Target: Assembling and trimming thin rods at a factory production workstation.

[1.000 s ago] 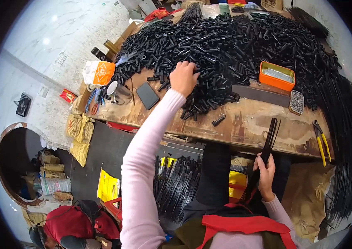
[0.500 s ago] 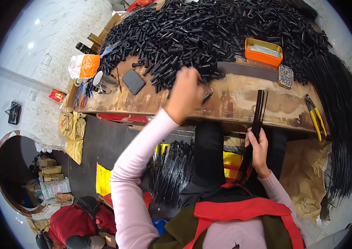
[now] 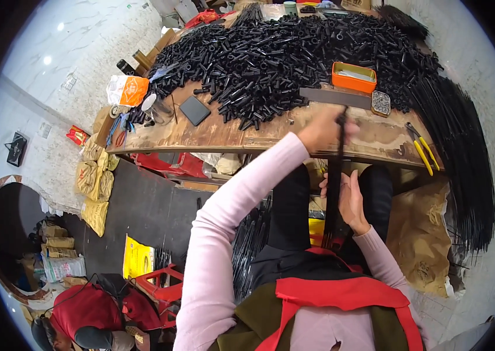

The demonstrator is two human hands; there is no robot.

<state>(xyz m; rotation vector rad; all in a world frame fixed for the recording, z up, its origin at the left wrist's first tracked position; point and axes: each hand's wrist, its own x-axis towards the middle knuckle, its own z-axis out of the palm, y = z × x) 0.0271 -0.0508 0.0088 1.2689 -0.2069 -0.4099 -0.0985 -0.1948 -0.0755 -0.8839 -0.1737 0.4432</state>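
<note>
My right hand (image 3: 351,202) is closed around a bundle of thin black rods (image 3: 333,205), held upright over my lap just off the table's front edge. At the upper end of the rods is my left hand (image 3: 326,130), its fingers pinched and partly blurred by motion. Between those fingers shows a small black tubular piece (image 3: 341,119), in line with the rods; whether it sits on a rod tip I cannot tell. Beyond my left hand, a large heap of similar black tubular pieces (image 3: 259,70) covers the back of the wooden table (image 3: 218,137).
An orange tin (image 3: 353,86) and a small box of metal bits (image 3: 381,103) stand by a dark flat strip (image 3: 332,96). Yellow-handled pliers (image 3: 423,153) lie at right, beside long black rods (image 3: 464,158). A dark square (image 3: 194,110) lies left. Another person (image 3: 92,310) is at lower left.
My left hand has moved right, from the heap's front edge to the upper end of the rods. My right hand still holds the bundle. The whole view has shifted slightly.
</note>
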